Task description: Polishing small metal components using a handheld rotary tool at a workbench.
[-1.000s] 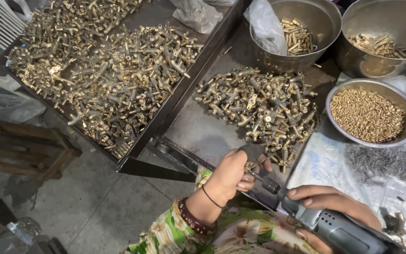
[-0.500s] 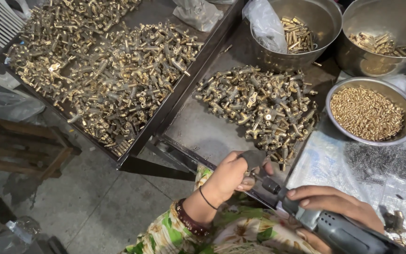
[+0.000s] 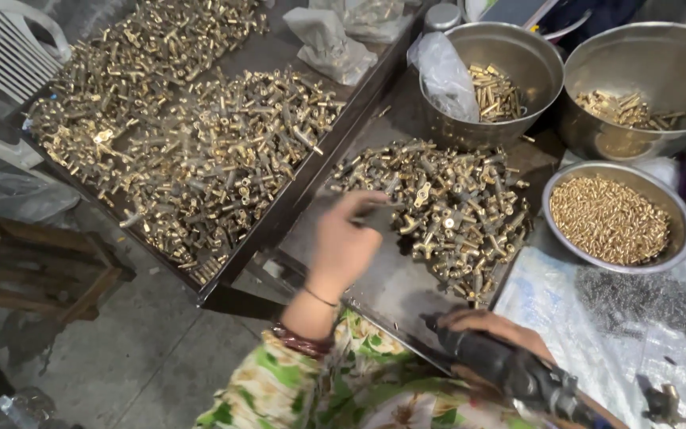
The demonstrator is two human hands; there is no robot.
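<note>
On the dark metal surface [image 3: 375, 278] stand three steel bowls [image 3: 617, 218] at 2 o'clock and two trays of brass fittings [image 3: 200, 159], the left hand [image 3: 347, 242] with blurred fingers I cannot tell, the right hand [image 3: 490, 326] clenched on a dark power tool [image 3: 518, 373].

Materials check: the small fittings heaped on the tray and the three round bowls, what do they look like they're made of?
Fittings: likely brass, going by the yellow-gold metallic shine, some duller or tarnished. Bowls: probably stainless steel, with silver-grey brushed walls and soft reflections. Tray: dark sheet metal, matte; the alloy can't be told.
</note>
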